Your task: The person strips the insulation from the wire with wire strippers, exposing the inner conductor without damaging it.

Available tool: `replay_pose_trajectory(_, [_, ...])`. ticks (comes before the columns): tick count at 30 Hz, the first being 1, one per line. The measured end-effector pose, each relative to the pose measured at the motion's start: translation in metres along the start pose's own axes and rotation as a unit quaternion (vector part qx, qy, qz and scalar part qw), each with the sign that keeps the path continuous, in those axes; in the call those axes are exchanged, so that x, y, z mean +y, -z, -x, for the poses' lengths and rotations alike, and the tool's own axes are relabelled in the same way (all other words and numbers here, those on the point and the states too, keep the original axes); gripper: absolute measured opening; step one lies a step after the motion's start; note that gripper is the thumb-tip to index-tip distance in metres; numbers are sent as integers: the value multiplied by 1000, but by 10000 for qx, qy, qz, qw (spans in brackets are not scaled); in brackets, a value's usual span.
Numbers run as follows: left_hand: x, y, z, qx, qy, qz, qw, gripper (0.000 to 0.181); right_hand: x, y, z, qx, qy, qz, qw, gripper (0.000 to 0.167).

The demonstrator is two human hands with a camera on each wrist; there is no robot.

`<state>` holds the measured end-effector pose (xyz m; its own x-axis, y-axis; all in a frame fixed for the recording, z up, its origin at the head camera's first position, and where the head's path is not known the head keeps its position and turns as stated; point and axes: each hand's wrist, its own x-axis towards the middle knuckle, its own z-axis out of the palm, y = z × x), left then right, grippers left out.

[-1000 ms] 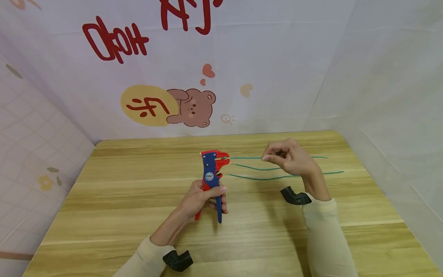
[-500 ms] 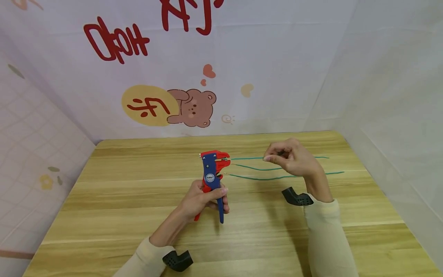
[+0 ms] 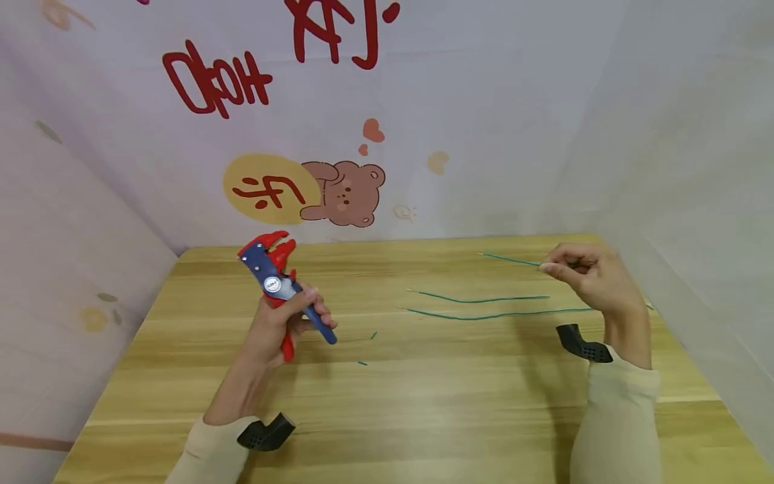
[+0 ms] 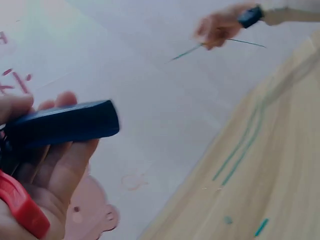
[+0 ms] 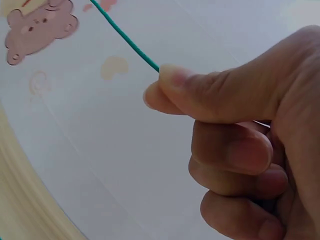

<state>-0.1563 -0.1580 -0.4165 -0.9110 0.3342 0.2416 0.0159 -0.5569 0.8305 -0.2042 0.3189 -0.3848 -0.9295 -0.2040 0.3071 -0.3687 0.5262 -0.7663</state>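
Observation:
My left hand [image 3: 275, 326] grips the handles of a red and blue wire stripper [image 3: 272, 282], raised over the left part of the table with its red jaws parted. In the left wrist view the blue handle [image 4: 70, 122] lies across my fingers. Between thumb and index finger, my right hand [image 3: 589, 275] pinches a green wire [image 3: 510, 259], whose bare-looking tip points left. The right wrist view shows the same green wire [image 5: 127, 42] leaving the pinch. Two more green wires [image 3: 484, 300] lie side by side on the table, their left ends bare.
Two short green scraps of insulation [image 3: 373, 335] lie on the wooden table [image 3: 423, 417], right of the wire stripper. A printed white cloth [image 3: 484, 101] rises behind the table and along both sides.
The wire has come out of the stripper's jaws. My right hand has carried it right, while my left hand has moved left and tilted the stripper. Two green scraps now show on the table.

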Motion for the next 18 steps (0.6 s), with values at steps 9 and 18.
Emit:
replay_pose_trajectory(9, [-18,-15,-1,-427,685,-1018,9915,9,-25,-26,-14,-510,435,-85,9977,13])
replay_pose_trajectory(18, [-31,-23,1,-280,1134,-1287,9848,3,-32,-30,-12,-357,853,-185,9955,18])
